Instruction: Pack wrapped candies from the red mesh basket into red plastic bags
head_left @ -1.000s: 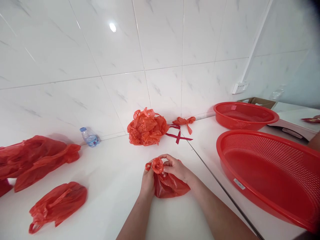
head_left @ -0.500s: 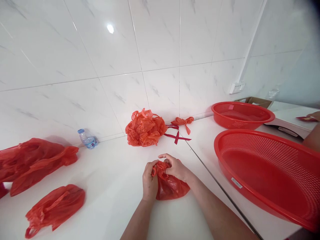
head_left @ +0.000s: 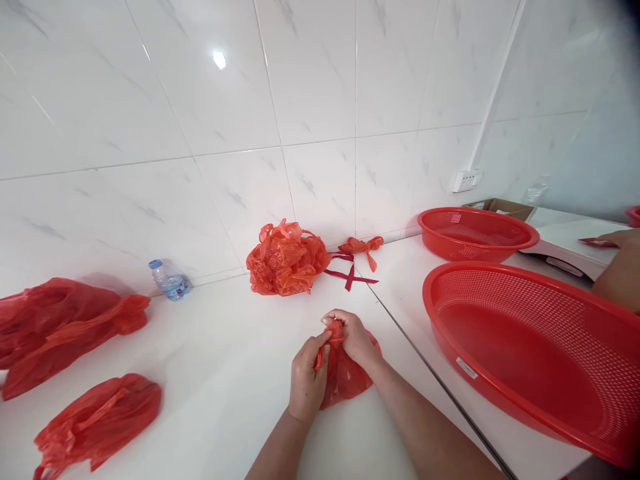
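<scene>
A small red plastic bag [head_left: 344, 380] lies on the white counter [head_left: 225, 373] in front of me, its top gathered into a twist. My left hand [head_left: 306, 380] pinches that twisted top from the left. My right hand [head_left: 354, 337] is closed over the same twist from above and the right. Both hands touch each other at the bag's neck.
A crumpled heap of red bags [head_left: 286, 259] and a dark red ribbon [head_left: 350, 273] lie by the tiled wall. More red bags [head_left: 65, 320] [head_left: 95, 420] sit at the left, near a small water bottle [head_left: 167, 281]. Two red perforated baskets [head_left: 530, 347] [head_left: 475, 233] stand at the right. Another person's arm [head_left: 617, 273] shows at the right edge.
The round puff of bag top that stood above my fingers has been squeezed down into a tight twist. Both hands closed in on it, and my view shifted slightly right.
</scene>
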Action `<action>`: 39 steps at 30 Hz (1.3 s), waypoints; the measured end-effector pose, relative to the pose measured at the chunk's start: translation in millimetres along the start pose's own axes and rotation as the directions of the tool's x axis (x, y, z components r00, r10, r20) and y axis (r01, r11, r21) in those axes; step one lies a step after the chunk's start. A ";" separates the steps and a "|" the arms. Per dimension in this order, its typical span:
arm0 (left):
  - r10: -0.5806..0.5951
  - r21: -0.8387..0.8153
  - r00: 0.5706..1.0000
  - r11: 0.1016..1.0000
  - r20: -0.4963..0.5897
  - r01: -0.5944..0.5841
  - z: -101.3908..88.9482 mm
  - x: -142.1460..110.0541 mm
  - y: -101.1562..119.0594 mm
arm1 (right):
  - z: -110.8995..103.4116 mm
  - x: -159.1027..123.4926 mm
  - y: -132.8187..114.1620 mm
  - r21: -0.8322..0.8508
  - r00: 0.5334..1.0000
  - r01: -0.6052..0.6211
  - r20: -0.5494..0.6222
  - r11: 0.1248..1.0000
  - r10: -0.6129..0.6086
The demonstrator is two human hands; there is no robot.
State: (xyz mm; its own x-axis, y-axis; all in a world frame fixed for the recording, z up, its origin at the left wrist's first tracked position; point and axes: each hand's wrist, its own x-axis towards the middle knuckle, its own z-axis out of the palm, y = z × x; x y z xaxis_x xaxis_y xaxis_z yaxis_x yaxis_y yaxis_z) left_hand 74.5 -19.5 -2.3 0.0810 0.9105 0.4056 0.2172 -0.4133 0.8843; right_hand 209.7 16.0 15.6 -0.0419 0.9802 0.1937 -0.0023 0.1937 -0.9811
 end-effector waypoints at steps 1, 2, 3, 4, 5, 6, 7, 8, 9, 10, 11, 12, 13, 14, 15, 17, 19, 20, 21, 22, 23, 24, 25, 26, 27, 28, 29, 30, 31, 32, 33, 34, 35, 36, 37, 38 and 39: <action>0.011 0.013 1.000 1.000 -0.003 -0.011 -0.7 0.5 -1.4 | -1.6 1.4 -0.2 0.038 1.000 -0.023 0.015 0.999 0.022; 0.019 0.019 1.000 1.000 -0.010 -0.019 -1.6 1.3 -2.4 | -3.4 2.4 -0.7 0.080 0.998 -0.058 0.035 0.995 0.056; 0.024 0.020 0.999 1.000 -0.022 -0.024 -2.5 2.2 -3.2 | -5.1 2.7 -1.4 0.129 0.993 -0.104 0.063 0.986 0.096; 0.029 0.019 0.999 0.999 -0.038 -0.028 -3.5 3.2 -3.7 | -6.9 2.5 -2.3 0.185 0.986 -0.149 0.102 0.971 0.131; 0.035 0.018 0.998 0.999 -0.058 -0.034 -4.4 4.3 -3.9 | -8.6 2.1 -3.3 0.246 0.976 -0.189 0.153 0.951 0.154; 0.042 0.021 0.996 0.999 -0.076 -0.040 -5.3 5.3 -4.0 | -10.2 1.5 -4.3 0.308 0.966 -0.217 0.207 0.926 0.157; 0.051 0.026 0.994 0.998 -0.093 -0.049 -6.1 6.3 -4.2 | -12.0 1.3 -4.9 0.367 0.958 -0.227 0.248 0.902 0.140; 0.060 0.032 0.992 0.998 -0.108 -0.057 -7.0 7.2 -4.6 | -13.9 1.5 -4.9 0.413 0.959 -0.215 0.260 0.885 0.112; 0.069 0.035 0.990 0.997 -0.122 -0.065 -8.0 8.0 -5.3 | -16.1 2.5 -4.1 0.424 0.971 -0.179 0.224 0.888 0.089; 0.076 0.034 0.988 0.997 -0.133 -0.072 -9.1 8.8 -6.4 | -18.7 4.2 -2.6 0.396 0.986 -0.128 0.146 0.909 0.076; 0.080 0.027 0.986 0.997 -0.147 -0.077 -10.3 9.6 -8.0 | -21.8 6.5 -0.2 0.332 0.997 -0.077 0.041 0.940 0.068; 0.079 0.016 0.984 0.997 -0.159 -0.077 -11.7 10.4 -10.1 | -25.4 9.2 2.9 0.238 0.995 -0.039 -0.079 0.970 0.059; 0.074 0.003 0.982 0.997 -0.175 -0.074 -13.3 11.1 -12.4 | -29.5 12.0 6.5 0.133 0.981 -0.022 -0.190 0.991 0.047; 0.065 -0.008 0.979 0.998 -0.195 -0.068 -14.9 11.8 -15.0 | -33.8 14.7 10.6 0.037 0.959 -0.022 -0.281 0.999 0.031; 0.051 -0.016 0.975 0.998 -0.218 -0.056 -16.5 12.5 -17.4 | -38.2 17.0 14.8 -0.038 0.936 -0.030 -0.351 0.999 0.015; 0.010 -0.021 0.968 1.000 -0.249 -0.016 -18.6 13.7 -21.0 | -46.2 20.2 23.6 -0.147 0.890 -0.062 -0.455 0.987 -0.011; -0.042 -0.030 0.967 0.999 -0.253 0.035 -18.9 14.5 -22.3 | -51.7 22.0 31.8 -0.216 0.863 -0.116 -0.506 0.969 -0.009; -0.071 -0.041 0.966 0.997 -0.248 0.062 -18.5 14.8 -22.4 | -53.5 22.7 35.2 -0.244 0.859 -0.145 -0.513 0.959 -0.001; -0.096 -0.056 0.965 0.995 -0.245 0.085 -17.9 14.9 -22.4 | -54.9 23.4 38.1 -0.269 0.860 -0.168 -0.509 0.948 0.007; -0.114 -0.073 0.961 0.992 -0.252 0.098 -17.5 14.8 -22.5 | -56.1 24.0 40.3 -0.294 0.868 -0.183 -0.497 0.938 0.014; -0.115 -0.082 0.957 0.992 -0.267 0.096 -17.3 14.5 -23.0 | -57.4 24.4 41.8 -0.317 0.879 -0.190 -0.477 0.929 0.017; -0.096 -0.074 0.951 0.994 -0.293 0.078 -17.6 14.0 -23.9 | -59.0 24.7 42.6 -0.337 0.892 -0.190 -0.451 0.922 0.019; -0.057 -0.042 0.943 0.998 -0.326 0.046 -18.4 13.2 -25.1 | -61.1 24.8 43.1 -0.354 0.907 -0.184 -0.420 0.917 0.020; 0.002 0.015 0.934 1.000 -0.357 0.003 -19.5 12.1 -26.2 | -63.5 25.0 43.5 -0.367 0.923 -0.175 -0.385 0.914 0.022; 0.075 0.099 0.923 0.994 -0.378 -0.040 -20.8 10.8 -27.0 | -66.3 25.4 44.0 -0.372 0.937 -0.165 -0.347 0.913 0.028; 0.150 0.196 0.914 0.977 -0.378 -0.079 -21.7 9.3 -27.3 | -69.0 26.2 44.8 -0.374 0.950 -0.159 -0.311 0.914 0.039; 0.218 0.299 0.918 0.947 -0.331 -0.117 -21.9 7.8 -26.9 | -71.3 27.4 45.9 -0.384 0.962 -0.159 -0.268 0.909 0.055; 0.277 0.405 0.924 0.901 -0.264 -0.155 -21.2 6.2 -25.9 | -72.9 28.7 47.2 -0.413 0.971 -0.159 -0.227 0.897 0.068; 0.307 0.501 0.937 0.845 -0.169 -0.187 -19.5 4.8 -24.6 | -73.4 29.8 48.5 -0.441 0.978 -0.166 -0.187 0.882 0.091; 0.302 0.573 0.951 0.791 -0.061 -0.214 -16.9 3.6 -23.2 | -72.9 30.5 49.5 -0.469 0.986 -0.156 -0.133 0.869 0.105; 0.266 0.614 0.963 0.753 0.045 -0.236 -14.0 2.8 -22.2 | -71.4 30.7 50.2 -0.496 0.990 -0.144 -0.081 0.856 0.120; 0.221 0.629 0.966 0.734 0.132 -0.254 -11.4 2.3 -21.9 | -69.3 30.4 50.5 -0.517 0.990 -0.133 -0.036 0.846 0.133; 0.172 0.630 0.966 0.733 0.193 -0.257 -9.7 2.4 -22.5 | -66.9 29.8 50.7 -0.533 0.990 -0.123 -0.006 0.837 0.142; 0.129 0.625 0.967 0.742 0.221 -0.242 -9.5 2.9 -24.0 | -64.7 29.2 50.7 -0.541 0.989 -0.120 0.005 0.833 0.146; 0.095 0.620 0.972 0.756 0.214 -0.210 -11.3 4.0 -26.4 | -62.8 28.7 50.8 -0.543 0.989 -0.124 -0.003 0.830 0.146; 0.063 0.620 0.984 0.769 0.168 -0.155 -15.7 5.5 -29.5 | -61.5 28.5 51.1 -0.543 0.989 -0.132 -0.022 0.829 0.143; 0.032 0.621 0.995 0.779 0.094 -0.084 -22.6 7.2 -33.1 | -60.7 28.5 51.5 -0.542 0.989 -0.143 -0.043 0.828 0.143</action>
State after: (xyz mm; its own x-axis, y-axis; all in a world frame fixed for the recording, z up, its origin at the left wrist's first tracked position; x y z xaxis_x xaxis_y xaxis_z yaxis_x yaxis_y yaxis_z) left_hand 45.8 0.4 -23.5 0.1793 0.8944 0.4098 0.7668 -0.3880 0.5114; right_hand 269.0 56.4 -29.0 0.0008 0.9987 0.0516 0.5452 0.0428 -0.8372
